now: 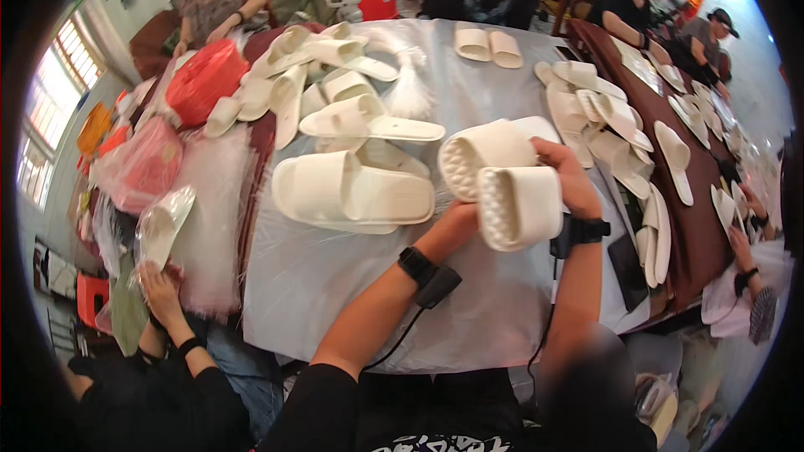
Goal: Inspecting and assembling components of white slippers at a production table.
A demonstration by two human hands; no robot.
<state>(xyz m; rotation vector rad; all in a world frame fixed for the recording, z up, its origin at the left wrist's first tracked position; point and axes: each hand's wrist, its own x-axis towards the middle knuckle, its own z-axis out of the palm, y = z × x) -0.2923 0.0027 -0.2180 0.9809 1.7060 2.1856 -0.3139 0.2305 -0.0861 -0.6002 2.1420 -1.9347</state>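
Two cream slide slippers are held up over the table's near middle, toe ends toward me. The front slipper [521, 208] has a bumpy footbed, and my right hand [571, 174] is closed around its far right side. Just behind and left of it is the rear slipper [484, 151], partly covered by the front one. My left hand [455, 226] is closed at the lower edge of the rear slipper; its fingertips are hidden. To the left lies a pair of cream slippers [352, 192] on the plastic-covered table [335, 285].
A pile of slippers [335, 59] covers the far left, beside red plastic bundles [205, 79] and clear bags [218, 218]. More slippers [615, 117] lie right, near a dark flat device [626, 264]. A co-worker's hand [159, 289] holds a bagged slipper at left. Other people sit around.
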